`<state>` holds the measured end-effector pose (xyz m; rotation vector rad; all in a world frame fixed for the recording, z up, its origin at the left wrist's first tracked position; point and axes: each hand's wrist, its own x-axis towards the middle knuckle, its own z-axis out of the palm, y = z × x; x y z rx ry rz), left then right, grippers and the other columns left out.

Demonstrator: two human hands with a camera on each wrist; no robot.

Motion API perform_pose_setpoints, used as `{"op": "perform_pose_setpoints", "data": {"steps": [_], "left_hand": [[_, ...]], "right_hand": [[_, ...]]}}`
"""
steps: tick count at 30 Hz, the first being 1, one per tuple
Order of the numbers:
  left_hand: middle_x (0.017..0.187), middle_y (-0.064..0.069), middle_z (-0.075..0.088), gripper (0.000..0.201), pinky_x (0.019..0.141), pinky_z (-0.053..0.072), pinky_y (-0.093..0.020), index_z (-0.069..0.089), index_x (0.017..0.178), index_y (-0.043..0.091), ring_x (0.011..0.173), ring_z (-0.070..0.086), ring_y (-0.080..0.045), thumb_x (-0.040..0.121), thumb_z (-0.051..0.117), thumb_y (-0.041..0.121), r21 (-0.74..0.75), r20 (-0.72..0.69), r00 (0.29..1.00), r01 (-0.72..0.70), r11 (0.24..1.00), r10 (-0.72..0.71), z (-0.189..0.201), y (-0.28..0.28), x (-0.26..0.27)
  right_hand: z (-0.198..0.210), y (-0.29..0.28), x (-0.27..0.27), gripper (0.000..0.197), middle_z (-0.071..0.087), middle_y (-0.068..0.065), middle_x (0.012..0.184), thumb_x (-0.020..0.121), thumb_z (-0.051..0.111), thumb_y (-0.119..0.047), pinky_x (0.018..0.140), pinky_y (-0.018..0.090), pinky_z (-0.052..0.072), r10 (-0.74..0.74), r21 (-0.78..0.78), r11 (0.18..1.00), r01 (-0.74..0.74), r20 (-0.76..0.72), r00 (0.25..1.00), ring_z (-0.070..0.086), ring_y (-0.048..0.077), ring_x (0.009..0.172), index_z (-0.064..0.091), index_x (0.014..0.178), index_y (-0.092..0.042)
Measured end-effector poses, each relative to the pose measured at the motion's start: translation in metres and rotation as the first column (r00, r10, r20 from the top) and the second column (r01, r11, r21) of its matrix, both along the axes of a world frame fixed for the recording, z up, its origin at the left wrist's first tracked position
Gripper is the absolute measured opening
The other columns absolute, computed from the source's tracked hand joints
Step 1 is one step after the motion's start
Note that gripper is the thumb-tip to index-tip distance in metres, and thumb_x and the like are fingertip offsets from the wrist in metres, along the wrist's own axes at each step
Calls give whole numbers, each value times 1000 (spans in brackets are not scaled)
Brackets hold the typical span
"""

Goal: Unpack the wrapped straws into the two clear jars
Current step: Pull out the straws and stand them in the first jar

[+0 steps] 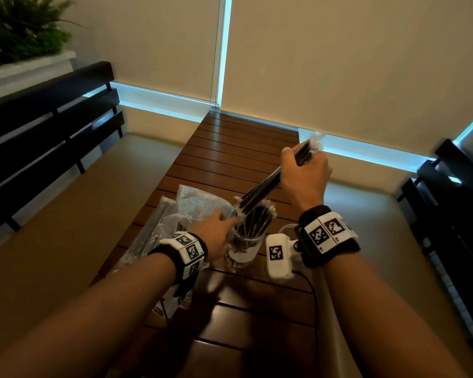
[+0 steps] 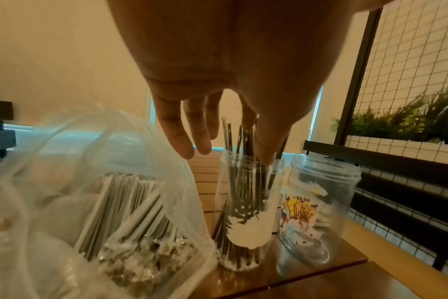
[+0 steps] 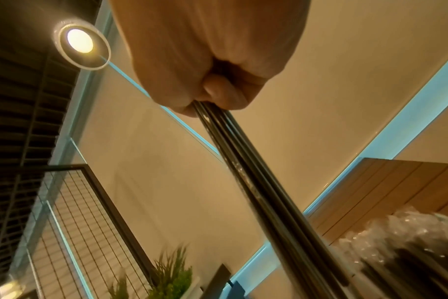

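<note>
The left hand (image 1: 215, 236), fingers (image 2: 178, 139) straight and apart, steadies the rim of the clear plastic jar (image 2: 246, 212) already holding dark wrapped straws. Beside it the second clear printed jar (image 2: 317, 210) stands empty. Beyond, the right hand (image 1: 305, 170) clamps a bundle of dark wrapped straws (image 1: 262, 186), angled towards that mouth.

Two hands: left hand (image 1: 216, 236), right hand (image 1: 303, 170). Two clear jars: straw-filled jar (image 2: 246, 212) under left fingers, empty printed jar (image 2: 317, 210) just beside it. One clear plastic bag (image 2: 64, 161) of wrapped straws by left hand. One bundle of black straws (image 3: 258, 182) in right hand; individual count unclear.
</note>
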<state>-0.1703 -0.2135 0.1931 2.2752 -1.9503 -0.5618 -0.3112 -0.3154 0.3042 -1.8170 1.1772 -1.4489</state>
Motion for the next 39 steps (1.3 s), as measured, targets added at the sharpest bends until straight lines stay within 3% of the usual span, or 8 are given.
{"op": "perform_pose_setpoints", "data": {"steps": [8,12,16,22,25,28,33,39], "left_hand": [[136,-9,35,57,98,46,-40,31,147,39,121,50,-32,95,54,36,194,92,991,75,978,-94,-17,-19,-6],[122,-10,51,29,94,50,-40,63,123,22,107,58,-29,95,54,23,131,85,994,64,989,-75,-15,-25,-1],[108,-9,61,20,87,53,-39,69,108,15,95,62,-26,94,55,21,84,113,990,79,993,-88,-19,-24,-1],[105,-10,63,20,84,54,-39,73,103,14,92,63,-28,93,57,19,35,83,990,111,993,-113,-25,-23,8],[104,-10,63,21,83,54,-39,73,104,13,91,64,-29,94,56,19,30,98,986,133,991,-135,-26,-24,8],[105,-10,63,22,83,53,-37,73,106,13,92,63,-27,95,55,19,26,104,984,146,989,-148,-27,-25,6],[104,-12,66,24,81,53,-37,72,105,9,91,64,-28,96,50,16,31,117,985,121,992,-124,-30,-28,6],[101,-12,69,23,80,55,-40,71,103,8,86,65,-26,96,51,19,56,122,984,124,991,-130,-36,-28,11]], "right_hand": [[-63,-13,7,24,63,-1,67,92,61,-29,57,33,56,15,21,1000,-11,-188,982,63,16,60,56,73,-15],[-98,-14,8,20,63,-7,70,90,64,-34,63,28,56,87,105,993,-52,-360,929,61,8,64,66,86,-14],[-118,-3,6,27,62,-9,76,83,69,-45,63,32,55,150,213,976,-34,-555,818,65,13,72,53,71,-28],[-101,-9,2,85,46,-5,126,64,77,-66,86,34,51,57,154,988,21,-480,875,52,12,107,39,130,-31],[-83,-11,10,70,43,-1,133,79,64,-65,94,33,42,23,-4,1000,-27,-400,916,46,14,117,41,134,-27],[-82,-8,21,49,42,4,142,95,47,-50,101,41,39,80,-79,985,-153,-575,814,41,20,128,47,137,-25],[-125,2,27,51,37,8,153,103,29,-45,112,45,27,278,159,948,-277,-839,468,30,26,142,39,147,-21],[-127,2,30,55,31,8,157,100,31,-50,115,47,25,259,65,939,-337,-779,571,25,26,146,31,151,-31]]}}
